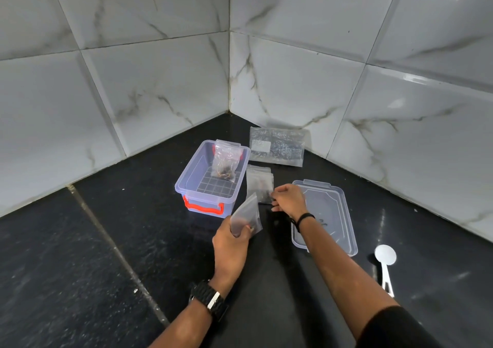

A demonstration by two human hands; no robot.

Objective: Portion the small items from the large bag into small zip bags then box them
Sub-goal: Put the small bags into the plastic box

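Observation:
A clear plastic box (192, 177) with red latches stands open on the black counter. One filled small zip bag (225, 161) leans inside it against the far wall. My left hand (231, 238) holds a small zip bag (246, 215) upright just in front of the box. My right hand (289, 197) rests on the near edge of a stack of empty small zip bags (259, 182), fingers pinched at it. The large bag (277, 146) lies flat near the tiled wall behind the stack.
The box's clear lid (326, 214) lies to the right of my right hand. A white plastic spoon (385, 261) lies at the right on the counter (106, 254). Tiled walls meet in a corner behind everything.

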